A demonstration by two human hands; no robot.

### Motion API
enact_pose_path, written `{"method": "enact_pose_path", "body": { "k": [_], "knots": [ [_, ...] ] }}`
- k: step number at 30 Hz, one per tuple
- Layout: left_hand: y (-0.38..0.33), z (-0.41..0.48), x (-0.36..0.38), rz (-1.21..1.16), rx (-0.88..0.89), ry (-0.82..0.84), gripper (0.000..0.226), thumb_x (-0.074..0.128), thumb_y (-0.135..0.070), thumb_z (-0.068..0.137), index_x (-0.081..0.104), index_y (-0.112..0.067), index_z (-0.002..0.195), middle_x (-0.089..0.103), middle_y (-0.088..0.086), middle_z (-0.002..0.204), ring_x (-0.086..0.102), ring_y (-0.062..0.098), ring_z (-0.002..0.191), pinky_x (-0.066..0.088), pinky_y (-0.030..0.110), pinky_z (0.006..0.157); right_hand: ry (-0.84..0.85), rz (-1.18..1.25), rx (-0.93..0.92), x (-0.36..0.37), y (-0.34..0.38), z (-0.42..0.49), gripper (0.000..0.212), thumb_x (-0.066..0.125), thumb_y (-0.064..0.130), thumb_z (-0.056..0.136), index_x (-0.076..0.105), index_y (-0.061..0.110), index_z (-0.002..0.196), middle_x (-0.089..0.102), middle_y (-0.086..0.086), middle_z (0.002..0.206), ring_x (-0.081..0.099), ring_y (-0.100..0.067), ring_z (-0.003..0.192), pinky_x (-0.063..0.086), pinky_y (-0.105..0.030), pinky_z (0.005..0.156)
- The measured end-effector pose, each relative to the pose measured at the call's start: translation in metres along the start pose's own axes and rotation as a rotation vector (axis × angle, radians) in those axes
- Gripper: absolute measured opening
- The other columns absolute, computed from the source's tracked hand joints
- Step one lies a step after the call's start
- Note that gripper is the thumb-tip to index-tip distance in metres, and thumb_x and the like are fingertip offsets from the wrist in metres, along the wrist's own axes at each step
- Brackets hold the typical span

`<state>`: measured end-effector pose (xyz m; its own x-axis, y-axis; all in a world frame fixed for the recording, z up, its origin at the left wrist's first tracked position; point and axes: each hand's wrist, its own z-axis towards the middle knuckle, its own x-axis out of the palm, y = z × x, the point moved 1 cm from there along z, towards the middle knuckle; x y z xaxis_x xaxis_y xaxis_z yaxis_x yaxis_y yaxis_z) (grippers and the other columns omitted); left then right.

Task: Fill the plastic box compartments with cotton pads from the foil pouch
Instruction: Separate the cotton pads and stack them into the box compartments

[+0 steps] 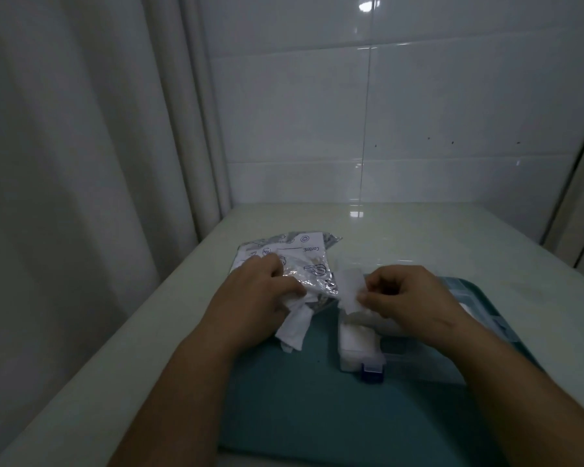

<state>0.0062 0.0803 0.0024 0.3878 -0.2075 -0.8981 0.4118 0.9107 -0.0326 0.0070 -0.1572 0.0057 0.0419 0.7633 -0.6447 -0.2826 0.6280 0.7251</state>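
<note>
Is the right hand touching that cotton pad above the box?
Touching. The head view shows the right hand pinching the cotton pad between thumb and fingertip, above the plastic box.

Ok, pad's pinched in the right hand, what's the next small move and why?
Probably lower the cotton pad into the plastic box right below it: the right hand pinches it clear of the foil pouch, which the left hand grips.
</note>
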Motion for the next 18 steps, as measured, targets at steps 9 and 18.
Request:
{"method": "enact_pose_path", "body": {
  "k": [9, 18],
  "knots": [
    [-0.0029, 0.0027, -0.0020, 0.135, -0.024, -0.094, 0.028, 0.064, -0.032, 0.070, 0.076, -0.030, 0.096, 0.048, 0.000, 0.075, 0.046, 0.024, 0.070, 0.027, 0.026, 0.058, -0.004, 0.026, -0.010, -0.0001, -0.0011, 0.0007, 0.014, 0.074, 0.025, 0.082, 0.067, 0.027, 0.070, 0.065, 0.007, 0.066, 0.057, -0.004, 0.061, 0.043, -0.021, 0.062],
    [-0.0014, 0.0034, -0.0015, 0.068, -0.037, -0.161, 0.037, 0.042, -0.033, 0.078, 0.074, -0.018, 0.088, 0.058, 0.004, 0.080, 0.055, 0.028, 0.073, 0.041, 0.030, 0.062, 0.009, 0.018, 0.002, 0.0011, 0.0019, -0.0007, 0.008, 0.073, 0.027, 0.083, 0.068, 0.027, 0.076, 0.067, 0.007, 0.072, 0.061, -0.007, 0.069, 0.048, -0.025, 0.067]
  ]
}}
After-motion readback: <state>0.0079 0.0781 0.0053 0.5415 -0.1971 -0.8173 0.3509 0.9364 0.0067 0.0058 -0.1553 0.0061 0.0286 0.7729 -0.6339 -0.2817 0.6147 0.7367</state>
